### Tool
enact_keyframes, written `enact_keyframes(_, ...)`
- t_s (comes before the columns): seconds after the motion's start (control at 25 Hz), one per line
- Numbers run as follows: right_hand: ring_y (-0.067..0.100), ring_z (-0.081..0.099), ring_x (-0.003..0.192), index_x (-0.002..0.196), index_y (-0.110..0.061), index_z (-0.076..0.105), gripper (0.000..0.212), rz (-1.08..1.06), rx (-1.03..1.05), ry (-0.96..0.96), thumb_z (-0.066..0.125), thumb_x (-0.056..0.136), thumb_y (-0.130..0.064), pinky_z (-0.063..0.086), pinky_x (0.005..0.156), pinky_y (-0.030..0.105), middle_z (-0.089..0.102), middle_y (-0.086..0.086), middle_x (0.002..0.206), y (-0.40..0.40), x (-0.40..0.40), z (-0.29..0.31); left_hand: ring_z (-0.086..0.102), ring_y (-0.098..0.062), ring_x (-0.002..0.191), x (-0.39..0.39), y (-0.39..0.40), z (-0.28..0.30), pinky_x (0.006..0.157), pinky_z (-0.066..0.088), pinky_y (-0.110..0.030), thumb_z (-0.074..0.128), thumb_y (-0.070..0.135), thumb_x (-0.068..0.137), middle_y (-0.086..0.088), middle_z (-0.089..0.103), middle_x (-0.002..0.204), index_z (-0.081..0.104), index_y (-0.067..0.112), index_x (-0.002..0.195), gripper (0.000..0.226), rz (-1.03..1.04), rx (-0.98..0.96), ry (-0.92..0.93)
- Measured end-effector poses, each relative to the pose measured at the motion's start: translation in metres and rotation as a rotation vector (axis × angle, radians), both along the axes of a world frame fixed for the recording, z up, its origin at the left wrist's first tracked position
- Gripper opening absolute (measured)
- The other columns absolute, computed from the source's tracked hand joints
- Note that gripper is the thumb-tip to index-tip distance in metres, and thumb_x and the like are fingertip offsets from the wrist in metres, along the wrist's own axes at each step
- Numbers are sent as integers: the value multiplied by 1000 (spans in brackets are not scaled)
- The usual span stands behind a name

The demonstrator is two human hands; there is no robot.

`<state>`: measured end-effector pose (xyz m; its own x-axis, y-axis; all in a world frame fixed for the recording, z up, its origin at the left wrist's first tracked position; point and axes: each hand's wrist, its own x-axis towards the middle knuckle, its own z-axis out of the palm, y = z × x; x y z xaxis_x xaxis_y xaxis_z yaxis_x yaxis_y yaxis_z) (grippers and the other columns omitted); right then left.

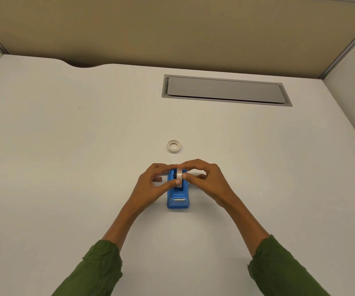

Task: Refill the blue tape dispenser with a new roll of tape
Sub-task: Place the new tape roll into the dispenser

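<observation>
Desk [65, 167]: tape roll [179, 176] in dispenser [178, 199].

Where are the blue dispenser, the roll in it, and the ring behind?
blue dispenser [178, 202]: head view, front base.
roll [179, 175]: head view, outer band.
ring [173, 146]: head view, its near rim.

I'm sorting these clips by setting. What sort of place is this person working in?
Probably an office cubicle desk. A tan partition panel stands behind the pale desk, a grey cable hatch is set into the desktop, and the things being handled are a blue tape dispenser and tape roll.
</observation>
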<state>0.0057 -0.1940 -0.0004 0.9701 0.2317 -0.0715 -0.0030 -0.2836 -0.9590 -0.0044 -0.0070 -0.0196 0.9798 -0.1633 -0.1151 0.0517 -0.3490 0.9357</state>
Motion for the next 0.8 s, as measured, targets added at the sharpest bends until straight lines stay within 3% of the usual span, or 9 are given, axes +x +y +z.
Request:
enact_keyframes(0.2,12,59,99,106,-16,67,31,32,-42,-28,75,77,-11,50,67,17,66,0,109,-1,-4,-2,59,-11,104,-1,-2,-2,80,46,-16,61,50,71,5,60,115,62,31,113,46,26,-11,2)
enact_keyframes(0.32,13,60,96,104,-16,67,29,2,-48,-41,75,76,-14,49,66,17,68,1,105,2,-2,-2,58,-3,103,-3,1,-1,83,46,-17,70,48,66,11,59,115,58,45,108,44,-4,-24,1)
enact_keyframes(0.48,11,60,94,103,-19,67,27,6,-58,-36,74,77,-15,49,66,15,67,-3,103,2,-1,-2,56,0,104,0,3,-3,84,46,-19,80,33,65,10,57,117,56,45,110,52,-43,6,1)
enact_keyframes(0.68,9,60,92,98,-24,66,23,4,-77,-38,74,78,-16,49,68,18,66,-9,98,3,1,0,56,4,100,1,1,-5,80,45,-14,80,32,65,11,56,115,55,42,108,51,-27,20,-12)
enact_keyframes(0.8,5,59,87,91,-24,68,18,-13,-106,-43,74,77,-17,50,68,19,66,-14,92,5,4,1,55,8,100,2,2,-5,80,45,-13,80,33,65,14,55,115,53,50,104,51,-42,25,-18)
